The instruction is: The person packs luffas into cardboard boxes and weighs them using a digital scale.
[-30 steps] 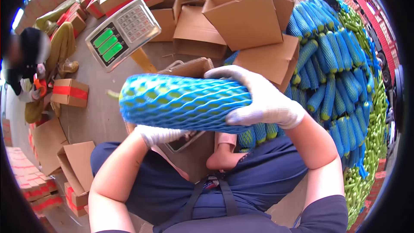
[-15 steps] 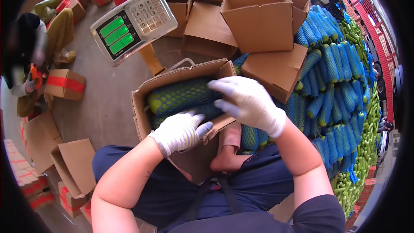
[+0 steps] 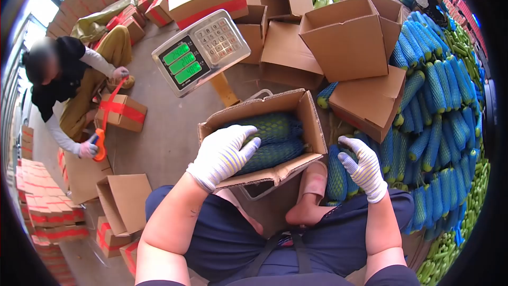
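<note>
An open cardboard box [image 3: 313, 127] sits on the scale platform in front of me. Inside lie green gourds [image 3: 283, 127] in blue mesh sleeves, side by side. My left hand [image 3: 225, 151], in a white knit glove, reaches over the box's near left side with fingers stretched and thumb apart, at the netted gourds. To the right of the box, my right hand [image 3: 364, 168] hovers with fingers apart and nothing in them. Nearest to it are more netted gourds [image 3: 336, 175] in a large pile. Green digits glow on the scale display [image 3: 201, 50] behind the box.
Several cardboard boxes [image 3: 344, 37] stand open at the back right, one lying tilted [image 3: 368, 95]. On the left, a person holds an orange tape dispenser [image 3: 100, 145] with red tape stretched over a small box [image 3: 120, 114]. Taped cartons [image 3: 50, 196] are stacked at far left.
My right hand has moved from over the box out to its right. My left hand stays at the box. The view has shifted, bringing the person on the left further in; the display digits differ.
</note>
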A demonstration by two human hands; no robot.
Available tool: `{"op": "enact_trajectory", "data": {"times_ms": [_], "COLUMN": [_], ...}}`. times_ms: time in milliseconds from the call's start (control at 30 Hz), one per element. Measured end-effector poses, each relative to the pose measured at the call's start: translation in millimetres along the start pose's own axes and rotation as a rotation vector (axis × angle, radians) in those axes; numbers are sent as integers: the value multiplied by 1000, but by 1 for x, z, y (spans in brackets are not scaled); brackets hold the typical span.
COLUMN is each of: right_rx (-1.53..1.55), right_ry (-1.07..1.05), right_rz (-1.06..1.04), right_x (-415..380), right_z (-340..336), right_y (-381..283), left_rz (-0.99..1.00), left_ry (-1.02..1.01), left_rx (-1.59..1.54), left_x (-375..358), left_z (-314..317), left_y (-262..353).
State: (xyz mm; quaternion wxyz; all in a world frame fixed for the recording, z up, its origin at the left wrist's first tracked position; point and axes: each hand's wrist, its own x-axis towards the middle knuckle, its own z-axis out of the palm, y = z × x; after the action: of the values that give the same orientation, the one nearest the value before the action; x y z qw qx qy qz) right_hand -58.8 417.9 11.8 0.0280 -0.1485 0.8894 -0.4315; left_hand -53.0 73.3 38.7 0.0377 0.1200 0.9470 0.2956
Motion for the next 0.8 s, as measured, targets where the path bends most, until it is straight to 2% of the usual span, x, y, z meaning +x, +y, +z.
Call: {"op": "enact_trajectory", "data": {"times_ms": [67, 233, 300, 367, 433, 567, 633, 667, 700, 733, 767, 800], "right_rx": [-94, -103, -201, -205, -197, -190, -44, 89, 339, 386, 167, 93], "right_ry": [-30, -55, -82, -53, -75, -131, -82, -83, -141, -233, -45, -79], "right_rz": [-77, -83, -124, -183, -160, -120, -83, 6, 128, 168, -95, -66], "right_x": [3, 8, 11, 11, 10, 8, 6, 4, 5, 7, 4, 3], "right_z": [2, 10, 11, 12, 13, 18, 24, 27, 32, 32, 45, 43], "right_y": [2, 7, 6, 8, 13, 19, 16, 9, 6, 0, 6, 0], "left_rz": [2, -20, 46, -23, 49, 227, 291, 309, 336, 368, 285, 198], "left_ry": [3, -5, 32, -38, -29, -196, -256, -274, -289, -298, -423, -540], "left_rx": [23, 196, 278, 250, 157, -43, -5, 29, 66, 65, 106, 151], "left_x": [-1, 2, 5, 10, 17, 25, 29, 32, 39, 49, 59, 69], "left_z": [5, 8, 11, 9, 15, 29, 42, 51, 60, 68, 76, 86], "left_y": [-5, -11, -16, -11, -10, 2, 8, 8, 11, 19, 30, 39]}}
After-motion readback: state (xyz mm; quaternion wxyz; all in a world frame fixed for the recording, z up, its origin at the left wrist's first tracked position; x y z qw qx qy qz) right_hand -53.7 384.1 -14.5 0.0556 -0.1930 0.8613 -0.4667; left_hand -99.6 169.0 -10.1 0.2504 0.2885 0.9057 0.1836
